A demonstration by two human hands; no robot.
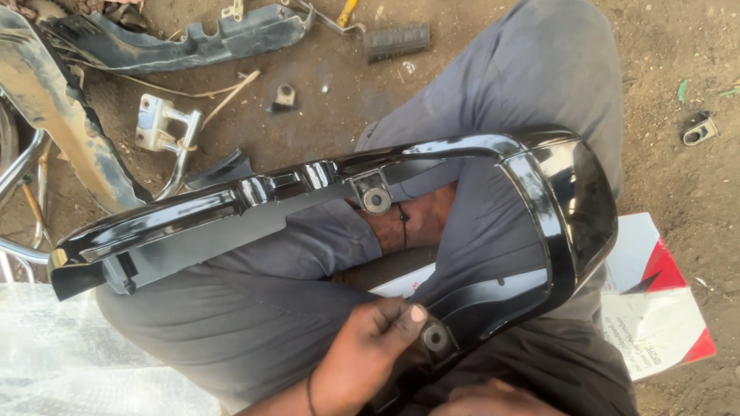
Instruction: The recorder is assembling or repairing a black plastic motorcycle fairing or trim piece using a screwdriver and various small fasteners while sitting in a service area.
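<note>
Across my lap, through the middle of the frame, lay the glossy black U-shaped plastic tail rail [324,181]. Its closed end sat at the right and its two arms ran out to the left. My left hand [362,358], at the bottom centre, was clenched on the lower arm, thumb and fingers pinching beside a round black rubber grommet [435,337] seated in its mounting tab. A matching grommet [377,200] sat in the tab on the upper arm. So both tabs were fitted, and the rail was off any machine, bolted to nothing.

My right hand [493,397] showed only as a sliver at the bottom edge, so I could not tell what it gripped.

Under my leg at the right lay a flat white-and-red cardboard box [655,308]; its contents were hidden. Clear bubble wrap [54,354] lay at the lower left, with nothing visible in it. On the bare dirt ground [678,169] above lay a grey plastic fender panel [177,42], a silver metal bracket [158,123] and a ribbed black rubber footpeg [397,40].
</note>
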